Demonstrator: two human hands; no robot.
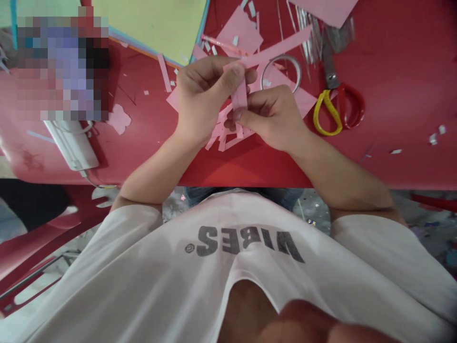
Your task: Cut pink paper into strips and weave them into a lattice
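My left hand (207,93) pinches the upper end of a pink paper strip (240,97) between thumb and fingers. Lower on the same strip, the thumb and fingers of my right hand (273,112) are closed around it. Another pink length (280,50) slants up to the right from the pinched end; whether it is one folded strip I cannot tell. Below the hands lie loose pink strips (223,140), partly hidden by my fingers. A roll of tape (299,71) rests just beyond my right hand, with a pink pencil (221,44) behind my left.
Scissors (332,81) with yellow and red handles lie to the right. Yellow paper sheets (153,28) are stacked at the back left. Thin wires (309,33) lie behind the tape. A white power bank (76,147) with a cable sits at the left. Paper scraps dot the red table (400,109).
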